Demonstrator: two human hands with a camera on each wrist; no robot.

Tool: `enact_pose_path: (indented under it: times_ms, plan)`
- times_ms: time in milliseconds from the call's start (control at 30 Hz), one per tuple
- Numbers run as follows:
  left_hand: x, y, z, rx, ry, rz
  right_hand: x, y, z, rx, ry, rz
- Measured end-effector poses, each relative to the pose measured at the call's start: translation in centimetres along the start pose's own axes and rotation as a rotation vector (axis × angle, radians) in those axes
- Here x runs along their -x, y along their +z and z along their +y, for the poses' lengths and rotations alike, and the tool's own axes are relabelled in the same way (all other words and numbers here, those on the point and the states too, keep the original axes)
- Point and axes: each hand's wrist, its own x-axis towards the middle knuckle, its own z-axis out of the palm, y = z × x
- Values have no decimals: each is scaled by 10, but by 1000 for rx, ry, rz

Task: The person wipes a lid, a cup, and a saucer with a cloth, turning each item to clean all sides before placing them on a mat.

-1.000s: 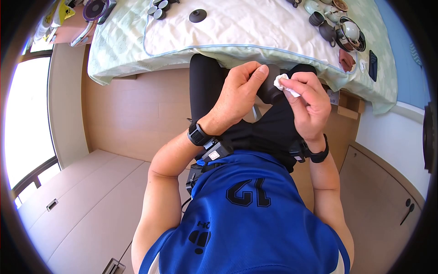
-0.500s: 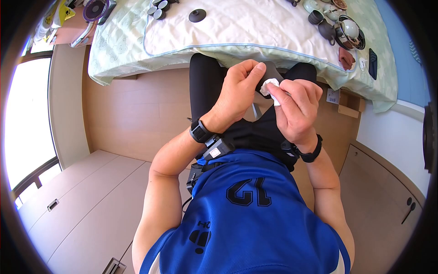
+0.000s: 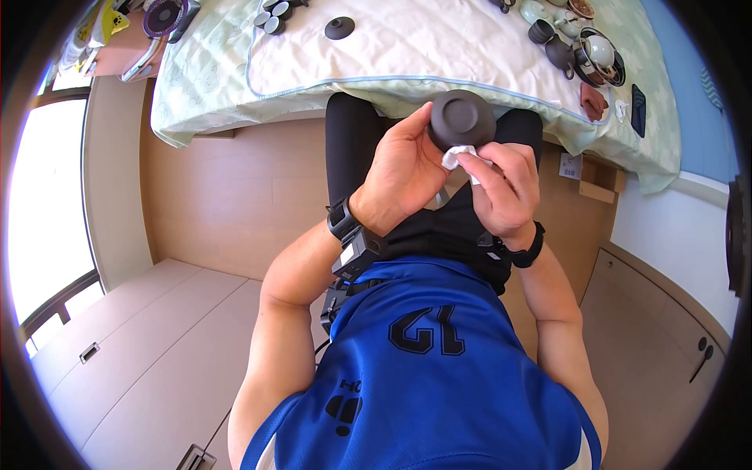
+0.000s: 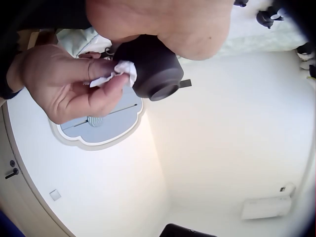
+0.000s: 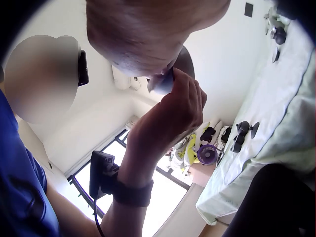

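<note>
A dark, matte bowl point(image 3: 462, 113) is held over the lap, its round foot facing up toward the head camera. My left hand point(image 3: 403, 168) grips it from the left side, with the thumb near the rim. Between the thumb and fingers of my right hand point(image 3: 505, 184) is a crumpled white tissue point(image 3: 457, 157), pressed at the bowl's near edge. In the left wrist view the tissue point(image 4: 127, 71) lies against the side of the bowl point(image 4: 153, 69). The right wrist view shows the left hand point(image 5: 170, 116) with its fingers bent around the bowl, partly hidden behind the right hand.
On the quilted cloth ahead lie a dark lid point(image 3: 339, 28) and several small cups point(image 3: 274, 23). To the right stand a dark teapot point(image 3: 560, 55), a glass pot point(image 3: 600, 53), a brown cloth point(image 3: 594, 102) and a phone point(image 3: 639, 110). An open box point(image 3: 599, 180) sits below the edge.
The left hand has turned the bowl so its foot faces up. The right hand has moved left and slightly down with the tissue, along the bowl's surface.
</note>
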Motion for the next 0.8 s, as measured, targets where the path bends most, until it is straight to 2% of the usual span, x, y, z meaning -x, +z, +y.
enact_pose_path:
  times_ms: [100, 200, 300, 400, 500, 600, 700, 800]
  plan:
    - [0, 4, -1, -23, 27, 97, 4, -4, 0, -111, 68, 48]
    - [4, 2, 4, 38, -61, -23, 4, -7, -3, -181, 154, 88]
    - [11, 14, 1, -158, -88, 104, -5, -11, -9, -219, 303, 148]
    - [11, 11, -4, -239, -37, 171, -15, -20, -7, -300, 318, 72]
    - [12, 9, -5, -547, 157, 173, -22, -24, -12, -295, 356, -14]
    - [11, 8, -5, -612, 264, 211, -29, -27, -13, -339, 402, -101]
    - [13, 11, -4, -823, 183, 204, -30, -28, -14, -422, 416, -161]
    - [12, 8, -6, -882, 137, 176, -30, -28, -15, -445, 386, -195]
